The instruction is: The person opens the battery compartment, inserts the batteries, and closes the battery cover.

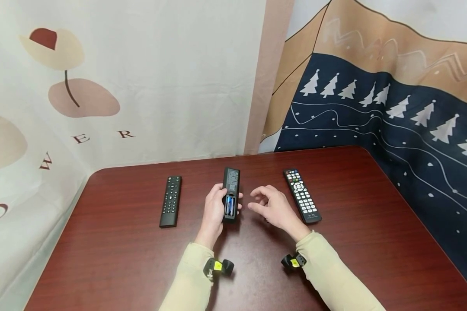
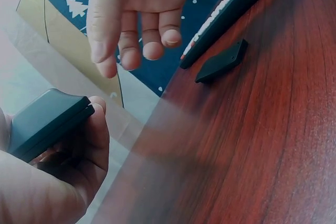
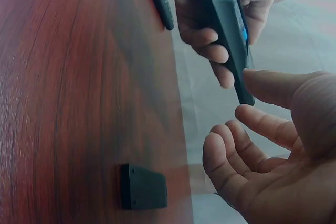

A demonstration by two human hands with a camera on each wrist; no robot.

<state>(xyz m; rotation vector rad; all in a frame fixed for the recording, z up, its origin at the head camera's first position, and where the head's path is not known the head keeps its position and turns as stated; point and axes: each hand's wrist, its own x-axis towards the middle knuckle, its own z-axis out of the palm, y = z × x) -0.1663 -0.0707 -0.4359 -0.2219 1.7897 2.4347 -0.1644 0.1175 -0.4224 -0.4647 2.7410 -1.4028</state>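
A black remote control (image 1: 231, 179) is gripped in my left hand (image 1: 213, 209), its back turned up and its battery compartment uncovered. Blue batteries (image 1: 230, 206) lie inside that compartment. To the right of it, my right hand (image 1: 271, 205) hovers with loosely bent fingers, apart from the remote and holding nothing. In the right wrist view, a small black battery cover (image 3: 144, 187) lies on the table below the right hand. The left wrist view shows the same cover (image 2: 223, 62) beside another remote; the head view hides it behind the right hand.
On the reddish-brown table (image 1: 120, 259), a slim black remote (image 1: 171, 201) lies to the left. A black remote with white buttons (image 1: 302, 196) lies to the right, close to my right wrist. Printed curtains (image 1: 179, 86) hang along the table's back and right edges.
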